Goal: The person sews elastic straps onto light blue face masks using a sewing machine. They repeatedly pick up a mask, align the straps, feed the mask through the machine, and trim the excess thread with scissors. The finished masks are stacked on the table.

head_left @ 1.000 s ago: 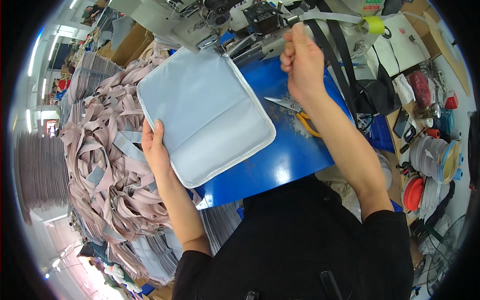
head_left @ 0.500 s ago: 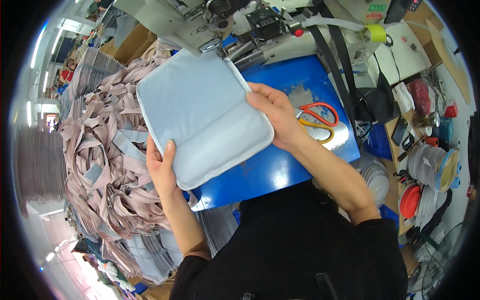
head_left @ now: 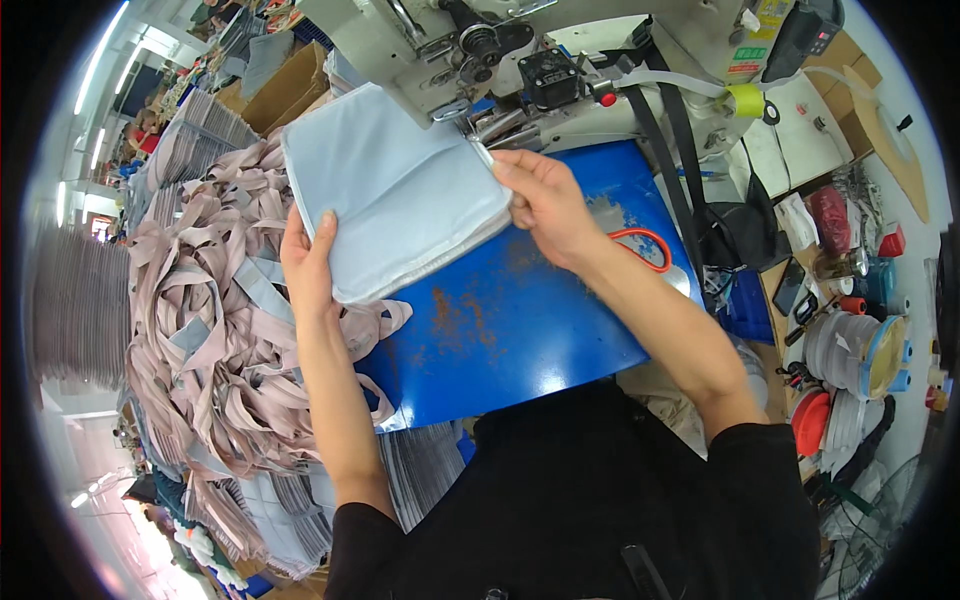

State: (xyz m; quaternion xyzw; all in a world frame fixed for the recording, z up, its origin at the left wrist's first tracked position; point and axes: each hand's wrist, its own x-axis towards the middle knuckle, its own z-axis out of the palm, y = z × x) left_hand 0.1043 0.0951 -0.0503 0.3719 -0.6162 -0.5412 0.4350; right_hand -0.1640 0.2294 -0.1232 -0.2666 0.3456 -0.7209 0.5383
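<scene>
A light blue rectangular fabric panel (head_left: 400,190) with a pale bound edge is stretched between my hands at the sewing machine (head_left: 470,60). Its far right edge lies at the machine's needle area, with a crease running across its middle. My left hand (head_left: 312,262) grips the left edge, thumb on top and fingers beneath. At the right edge, my right hand (head_left: 545,205) pinches the rim between thumb and fingers. Under the panel is the blue machine table (head_left: 500,340), scuffed in places. The scissors' red handle (head_left: 645,245) shows just beyond my right wrist; my forearm covers the rest.
A large tangled heap of pink-grey fabric strips (head_left: 215,330) fills the left side, reaching the table edge. Stacks of grey fabric pieces (head_left: 205,140) stand behind it. Black straps (head_left: 690,140) hang at the right, beside a shelf with spools (head_left: 850,335) and a phone (head_left: 789,286).
The panel has moved away from me, up along the table, and looks more tilted and creased. Both hands moved with it. More blue tabletop now shows, while my right forearm covers the yellow scissor handle.
</scene>
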